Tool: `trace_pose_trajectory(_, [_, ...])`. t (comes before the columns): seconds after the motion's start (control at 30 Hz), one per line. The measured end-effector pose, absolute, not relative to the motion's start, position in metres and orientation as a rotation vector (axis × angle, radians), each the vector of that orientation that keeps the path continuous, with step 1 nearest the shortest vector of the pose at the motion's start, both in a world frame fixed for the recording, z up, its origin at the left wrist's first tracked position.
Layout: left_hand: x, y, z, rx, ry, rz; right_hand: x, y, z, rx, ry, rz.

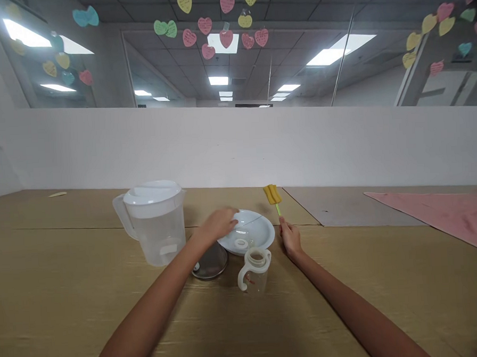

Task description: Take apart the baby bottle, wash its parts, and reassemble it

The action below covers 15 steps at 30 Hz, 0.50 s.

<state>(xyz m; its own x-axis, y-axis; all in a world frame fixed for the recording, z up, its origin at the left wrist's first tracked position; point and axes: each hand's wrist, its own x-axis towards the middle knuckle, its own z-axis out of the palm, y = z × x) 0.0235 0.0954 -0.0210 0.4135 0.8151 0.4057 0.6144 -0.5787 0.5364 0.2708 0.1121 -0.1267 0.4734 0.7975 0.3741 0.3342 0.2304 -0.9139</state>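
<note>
My right hand is closed round the green handle of a yellow sponge brush, whose head points up and away. At the left rim of a white bowl is my left hand, its fingers bent over the edge; whether they pinch the rim is hard to tell. A small white ring-like piece lies in the bowl. In front of the bowl stands a clear bottle with a white two-handled collar, its mouth open. Partly under my left forearm lies a round dark metal lid.
A large translucent pitcher with a white lid stands left of my left hand. A pink cloth lies at the far right. A small flat piece rests at the back left, before the white wall.
</note>
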Motion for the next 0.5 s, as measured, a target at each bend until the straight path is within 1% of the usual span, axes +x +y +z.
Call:
trace_pose_trajectory(0.1, [0.043,0.093,-0.039,2.471,1.102,0.876,0.270,0.112,-0.126,-1.353,-1.108,0.420])
trace_pose_trajectory(0.27, [0.043,0.101,-0.060,2.501,1.115,0.844,0.271,0.113,-0.127,-1.320,-1.113,0.416])
trace_pose_trajectory(0.4, [0.036,0.107,-0.050,2.478,1.164,0.876,0.270,0.113,-0.127,-1.273,-1.086,0.415])
trace_pose_trajectory(0.43, [0.036,0.107,-0.044,2.464,1.181,0.921,0.269,0.113,-0.127,-1.255,-1.083,0.411])
trace_pose_trajectory(0.5, [0.036,0.107,-0.032,2.353,1.205,1.123,0.269,0.111,-0.126,-1.210,-1.083,0.392])
